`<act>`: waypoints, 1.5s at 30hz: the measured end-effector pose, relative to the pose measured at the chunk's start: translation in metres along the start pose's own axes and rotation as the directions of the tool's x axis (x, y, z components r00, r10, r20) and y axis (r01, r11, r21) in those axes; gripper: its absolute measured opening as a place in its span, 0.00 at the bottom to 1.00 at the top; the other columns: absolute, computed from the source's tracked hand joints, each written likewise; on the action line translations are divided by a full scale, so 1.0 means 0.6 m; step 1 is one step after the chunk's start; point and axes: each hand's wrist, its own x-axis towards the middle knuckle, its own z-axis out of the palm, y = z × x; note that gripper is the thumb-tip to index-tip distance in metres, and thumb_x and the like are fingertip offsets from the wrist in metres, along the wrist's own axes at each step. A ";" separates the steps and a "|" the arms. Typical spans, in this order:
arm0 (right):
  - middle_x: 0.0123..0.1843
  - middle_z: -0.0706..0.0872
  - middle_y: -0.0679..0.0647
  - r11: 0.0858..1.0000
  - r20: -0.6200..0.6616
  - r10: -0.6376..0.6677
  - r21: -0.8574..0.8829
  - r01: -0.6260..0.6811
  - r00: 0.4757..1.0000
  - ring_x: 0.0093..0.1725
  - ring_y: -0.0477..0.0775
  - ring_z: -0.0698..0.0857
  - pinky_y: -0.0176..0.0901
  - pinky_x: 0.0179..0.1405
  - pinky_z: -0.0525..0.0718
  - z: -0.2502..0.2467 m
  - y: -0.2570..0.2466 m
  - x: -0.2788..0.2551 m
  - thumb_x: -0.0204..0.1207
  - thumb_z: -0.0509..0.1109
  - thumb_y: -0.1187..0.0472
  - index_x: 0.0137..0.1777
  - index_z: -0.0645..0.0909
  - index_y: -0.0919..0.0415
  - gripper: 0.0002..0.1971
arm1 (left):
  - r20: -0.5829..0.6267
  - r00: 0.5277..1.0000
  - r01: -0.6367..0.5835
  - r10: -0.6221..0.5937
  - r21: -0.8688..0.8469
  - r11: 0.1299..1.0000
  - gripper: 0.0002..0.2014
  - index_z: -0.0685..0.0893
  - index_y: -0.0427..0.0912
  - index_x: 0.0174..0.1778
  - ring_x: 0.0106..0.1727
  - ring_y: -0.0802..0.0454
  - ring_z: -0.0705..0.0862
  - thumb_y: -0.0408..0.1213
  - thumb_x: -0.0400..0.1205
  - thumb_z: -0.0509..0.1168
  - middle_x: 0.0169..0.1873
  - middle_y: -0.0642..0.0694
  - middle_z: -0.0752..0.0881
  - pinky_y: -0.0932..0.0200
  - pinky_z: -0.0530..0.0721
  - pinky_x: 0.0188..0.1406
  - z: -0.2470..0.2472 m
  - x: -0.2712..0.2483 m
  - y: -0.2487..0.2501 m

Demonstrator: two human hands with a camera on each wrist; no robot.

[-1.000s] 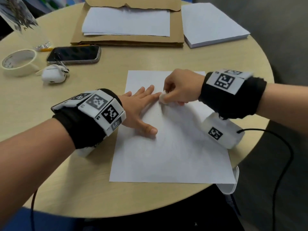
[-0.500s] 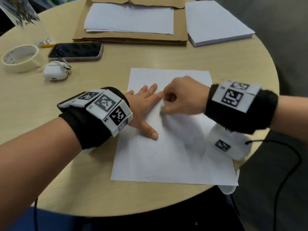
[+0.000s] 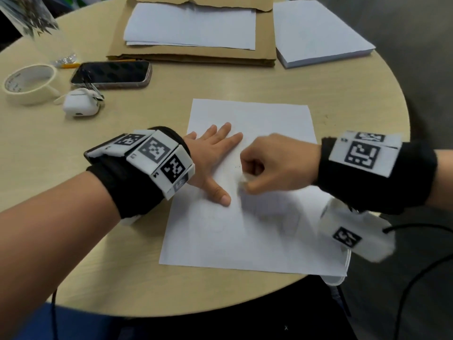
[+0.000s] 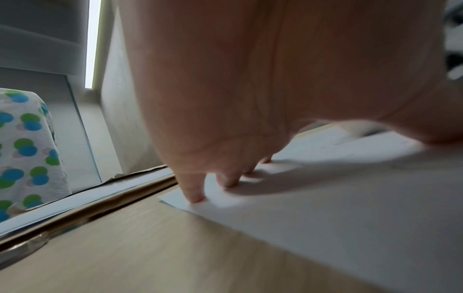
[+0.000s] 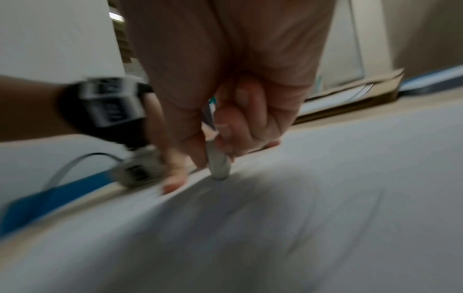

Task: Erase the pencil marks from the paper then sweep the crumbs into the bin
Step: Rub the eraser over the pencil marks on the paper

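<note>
left hand (image 3: 213, 155): flat, fingers spread, pinning paper (image 3: 257, 236) at frame centre | right hand (image 3: 274, 163): pinching white eraser (image 5: 218, 164), tip down on sheet just right of left thumb | faint marks lie toward lower frame, along sheet's long axis; right hand nearer | bin: not seen

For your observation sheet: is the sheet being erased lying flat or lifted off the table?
Flat. The left hand presses spread fingers on the paper; its visible edges lie against the table.
</note>
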 end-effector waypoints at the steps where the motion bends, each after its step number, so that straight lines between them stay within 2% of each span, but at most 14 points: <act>1: 0.24 0.75 0.45 1.000 0.047 0.007 0.007 -0.007 0.999 0.25 0.44 0.73 0.31 0.26 0.70 0.000 -0.001 -0.003 0.69 0.70 0.56 0.27 0.72 0.54 0.13 | 0.006 1.000 0.000 0.000 0.003 1.000 0.63 0.28 0.52 0.79 0.81 0.49 0.31 0.63 0.65 0.71 0.79 0.49 0.27 0.43 0.40 0.82 0.001 0.000 0.000; 3: 0.24 0.77 0.46 0.998 0.082 0.048 0.023 -0.051 0.995 0.22 0.42 0.74 0.31 0.24 0.72 -0.012 0.006 0.007 0.70 0.71 0.55 0.29 0.75 0.56 0.11 | 0.014 1.000 -0.004 0.004 0.006 1.000 0.63 0.27 0.52 0.79 0.81 0.49 0.30 0.63 0.65 0.71 0.79 0.49 0.26 0.43 0.40 0.82 0.001 0.000 0.001; 6: 0.26 0.79 0.48 0.994 -0.044 0.104 0.040 -0.102 0.994 0.24 0.46 0.77 0.34 0.24 0.73 -0.035 0.024 0.043 0.70 0.70 0.55 0.29 0.76 0.55 0.10 | 0.008 1.000 -0.004 0.004 0.007 1.000 0.63 0.28 0.52 0.79 0.82 0.49 0.31 0.63 0.65 0.71 0.79 0.49 0.27 0.44 0.41 0.81 0.000 -0.001 0.002; 9: 0.27 0.77 0.48 0.998 -0.132 0.047 -0.040 -0.053 0.990 0.27 0.45 0.74 0.35 0.26 0.71 -0.029 0.022 0.043 0.69 0.69 0.56 0.32 0.76 0.58 0.09 | -0.002 1.000 -0.002 0.002 0.006 1.000 0.63 0.28 0.53 0.79 0.82 0.49 0.32 0.63 0.65 0.71 0.80 0.49 0.28 0.43 0.41 0.81 0.000 -0.001 0.003; 13: 0.26 0.75 0.44 0.998 0.065 -0.064 -0.021 0.065 0.996 0.26 0.44 0.73 0.33 0.27 0.70 0.004 -0.007 -0.005 0.69 0.71 0.56 0.28 0.72 0.53 0.12 | 0.018 1.000 0.006 -0.006 0.016 1.000 0.63 0.27 0.52 0.79 0.82 0.49 0.31 0.63 0.65 0.71 0.79 0.49 0.26 0.44 0.40 0.81 0.000 0.002 0.003; 15: 0.26 0.76 0.45 0.999 0.129 -0.046 0.002 0.046 0.991 0.26 0.45 0.73 0.34 0.29 0.71 0.003 -0.007 -0.007 0.70 0.71 0.55 0.27 0.72 0.53 0.13 | 0.025 1.000 0.006 -0.006 0.021 1.000 0.64 0.27 0.52 0.79 0.81 0.49 0.31 0.64 0.65 0.71 0.79 0.49 0.26 0.45 0.40 0.81 0.001 0.003 0.003; 20: 0.27 0.79 0.50 0.995 -0.047 0.097 0.007 -0.097 0.994 0.27 0.49 0.77 0.35 0.25 0.72 -0.041 0.020 0.051 0.70 0.70 0.56 0.29 0.76 0.55 0.10 | -0.002 1.000 0.001 -0.001 0.007 1.000 0.63 0.29 0.53 0.79 0.82 0.48 0.32 0.62 0.65 0.72 0.80 0.48 0.28 0.43 0.41 0.81 0.001 0.001 0.003; 23: 0.26 0.76 0.47 0.998 -0.086 0.053 -0.040 -0.057 0.995 0.28 0.48 0.75 0.34 0.25 0.70 -0.027 0.011 0.047 0.70 0.70 0.57 0.28 0.73 0.54 0.12 | -0.021 1.000 -0.002 0.002 0.008 1.000 0.63 0.30 0.52 0.80 0.82 0.48 0.33 0.62 0.65 0.72 0.80 0.49 0.29 0.43 0.42 0.81 0.001 0.003 0.002; 26: 0.25 0.73 0.45 0.998 0.005 -0.050 -0.046 0.050 0.999 0.25 0.44 0.71 0.29 0.23 0.67 0.003 -0.013 0.009 0.71 0.69 0.58 0.27 0.70 0.56 0.14 | -0.010 1.000 0.004 -0.004 0.003 1.000 0.63 0.29 0.51 0.79 0.82 0.48 0.32 0.62 0.65 0.72 0.80 0.49 0.28 0.44 0.41 0.81 0.002 0.005 0.000; 29: 0.26 0.76 0.45 0.997 0.126 -0.057 -0.040 0.062 0.990 0.26 0.45 0.74 0.32 0.27 0.70 0.001 -0.016 -0.005 0.72 0.70 0.57 0.27 0.71 0.53 0.14 | -0.001 1.000 0.013 -0.013 0.001 1.000 0.63 0.28 0.52 0.79 0.81 0.49 0.31 0.64 0.66 0.71 0.79 0.49 0.26 0.45 0.39 0.80 0.002 0.006 -0.002; 33: 0.31 0.82 0.48 0.985 0.051 0.063 0.156 -0.070 0.997 0.27 0.46 0.79 0.33 0.27 0.77 -0.026 0.019 0.015 0.74 0.71 0.53 0.32 0.76 0.54 0.12 | -0.038 0.994 0.099 -0.100 -0.032 0.995 0.59 0.28 0.51 0.79 0.82 0.47 0.34 0.65 0.68 0.67 0.80 0.48 0.28 0.44 0.42 0.82 0.000 0.006 -0.018; 38: 0.39 0.87 0.57 0.853 -0.084 0.245 0.493 -0.174 0.966 0.35 0.52 0.86 0.35 0.33 0.87 -0.040 0.061 0.050 0.74 0.73 0.57 0.45 0.82 0.63 0.09 | -0.134 0.983 0.119 -0.125 -0.052 0.992 0.53 0.36 0.49 0.82 0.83 0.46 0.37 0.63 0.72 0.63 0.82 0.47 0.34 0.44 0.44 0.82 -0.001 0.003 -0.025; 42: 0.38 0.88 0.57 0.832 -0.124 0.285 0.524 -0.181 0.951 0.39 0.54 0.87 0.37 0.37 0.89 -0.058 0.075 0.081 0.74 0.74 0.61 0.43 0.82 0.63 0.06 | -0.189 0.981 0.036 -0.051 -0.079 0.996 0.44 0.44 0.50 0.83 0.84 0.49 0.45 0.57 0.77 0.62 0.83 0.50 0.41 0.49 0.48 0.82 -0.005 0.010 -0.016; 45: 0.37 0.87 0.55 0.877 -0.117 0.224 0.457 -0.148 0.967 0.33 0.51 0.87 0.33 0.31 0.88 -0.072 0.067 0.091 0.73 0.74 0.61 0.44 0.83 0.61 0.05 | -0.198 0.979 0.027 -0.043 -0.082 0.996 0.44 0.44 0.48 0.83 0.84 0.49 0.48 0.57 0.78 0.63 0.83 0.48 0.42 0.52 0.51 0.81 -0.011 0.016 -0.013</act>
